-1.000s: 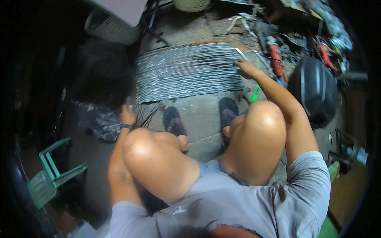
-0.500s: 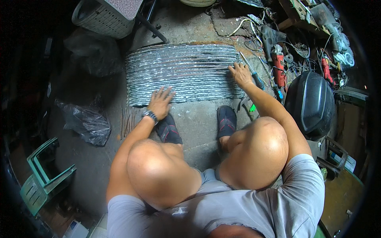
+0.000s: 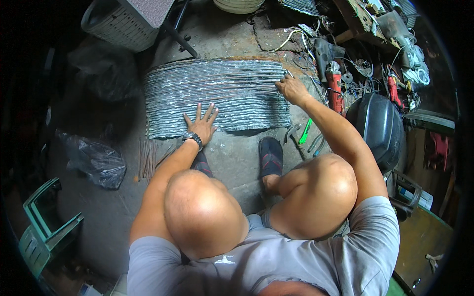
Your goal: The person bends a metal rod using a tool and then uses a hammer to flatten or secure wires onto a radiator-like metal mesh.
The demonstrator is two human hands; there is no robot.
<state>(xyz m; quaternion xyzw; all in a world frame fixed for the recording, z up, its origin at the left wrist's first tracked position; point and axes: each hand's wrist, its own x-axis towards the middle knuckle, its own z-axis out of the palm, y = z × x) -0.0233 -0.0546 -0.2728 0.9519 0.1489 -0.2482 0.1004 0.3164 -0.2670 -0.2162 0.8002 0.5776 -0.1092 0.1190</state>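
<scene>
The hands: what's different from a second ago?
The left hand moved right and forward, from beside the thin rods to the near edge of the ridged panel, its fingers spread. The right hand stayed at the panel's right edge.

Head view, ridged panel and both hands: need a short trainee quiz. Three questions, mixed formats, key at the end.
1. True or false: the left hand is clenched into a fist.

2. Multiple choice: which part of the ridged panel is the right hand nearest?
A) its left end
B) its middle
C) its right end

3. Fill in the blank (left or right): the thin rods on the floor lie to the ____ of the left shoe.

Key:
1. False; it is spread open at the panel's near edge.
2. C
3. left
</scene>
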